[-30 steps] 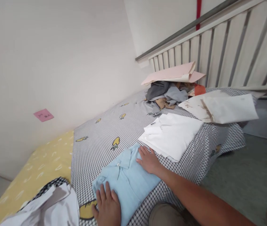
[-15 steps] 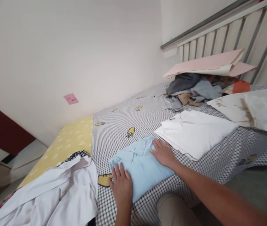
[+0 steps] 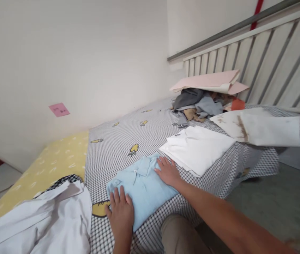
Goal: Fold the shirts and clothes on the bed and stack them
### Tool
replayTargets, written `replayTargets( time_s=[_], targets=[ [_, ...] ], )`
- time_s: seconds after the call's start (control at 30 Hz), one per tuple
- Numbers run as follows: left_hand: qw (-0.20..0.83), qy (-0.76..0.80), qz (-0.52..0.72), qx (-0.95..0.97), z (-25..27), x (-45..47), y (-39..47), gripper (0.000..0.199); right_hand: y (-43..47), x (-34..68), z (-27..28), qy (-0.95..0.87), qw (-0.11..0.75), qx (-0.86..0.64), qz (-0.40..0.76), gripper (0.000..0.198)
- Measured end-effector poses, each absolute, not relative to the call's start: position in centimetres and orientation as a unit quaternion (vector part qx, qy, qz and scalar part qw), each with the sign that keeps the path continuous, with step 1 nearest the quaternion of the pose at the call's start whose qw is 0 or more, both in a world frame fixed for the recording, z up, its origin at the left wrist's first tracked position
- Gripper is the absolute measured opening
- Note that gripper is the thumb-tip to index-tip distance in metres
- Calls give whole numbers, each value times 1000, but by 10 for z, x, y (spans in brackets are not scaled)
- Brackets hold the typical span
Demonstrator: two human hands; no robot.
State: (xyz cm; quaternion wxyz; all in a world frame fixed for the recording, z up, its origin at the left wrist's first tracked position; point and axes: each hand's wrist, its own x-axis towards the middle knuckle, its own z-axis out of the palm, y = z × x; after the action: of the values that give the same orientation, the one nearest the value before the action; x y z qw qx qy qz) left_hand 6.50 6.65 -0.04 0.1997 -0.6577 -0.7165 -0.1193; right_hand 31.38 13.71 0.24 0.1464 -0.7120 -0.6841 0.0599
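Note:
A light blue collared shirt (image 3: 147, 187) lies folded into a rough rectangle on the checked bedsheet (image 3: 115, 150), its collar toward the wall. My left hand (image 3: 120, 210) rests flat on its left edge, fingers spread. On the upper right edge lies my right hand (image 3: 168, 171), palm down with fingers apart. Just beyond my right hand is a folded white shirt (image 3: 196, 146). To the left of my left hand, a loose white garment (image 3: 46, 222) lies crumpled, with a black-and-white checked cloth (image 3: 67, 180) showing behind it.
A heap of dark and grey clothes (image 3: 192, 98) sits at the far end beneath a folded pink sheet (image 3: 208, 81). A stained white sheet (image 3: 266, 127) lies near the bed's right edge. A slatted headboard (image 3: 261, 60) and the wall (image 3: 86, 53) bound the bed.
My view has turned to the right, so everything appears farther left. Both hands stay on the blue shirt in the same places, and the shirt looks unchanged.

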Motion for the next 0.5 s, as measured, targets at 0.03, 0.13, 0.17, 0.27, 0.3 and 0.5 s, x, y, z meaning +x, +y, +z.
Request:
replayTargets(
  time_s=[0.03, 0.13, 0.17, 0.27, 0.3, 0.5],
  targets=[
    [200, -717, -121, -657, 0, 65, 66, 53, 137, 314, 3, -684, 149, -711, 62, 68],
    [195, -717, -124, -658, 2, 66, 66, 55, 137, 315, 3, -683, 160, -709, 71, 69],
    [191, -716, -124, -660, 2, 66, 66, 56, 137, 315, 3, -683, 164, -708, 74, 69],
    [175, -717, -131, -662, 1, 65, 68, 58, 137, 316, 2, -684, 178, -703, 77, 70],
    [170, -718, -134, -661, 0, 64, 69, 59, 137, 316, 2, -685, 182, -701, 76, 70],
    [151, -728, -132, -655, -5, 59, 75, 57, 136, 315, 8, -682, 189, -702, 84, 71]
  ],
)
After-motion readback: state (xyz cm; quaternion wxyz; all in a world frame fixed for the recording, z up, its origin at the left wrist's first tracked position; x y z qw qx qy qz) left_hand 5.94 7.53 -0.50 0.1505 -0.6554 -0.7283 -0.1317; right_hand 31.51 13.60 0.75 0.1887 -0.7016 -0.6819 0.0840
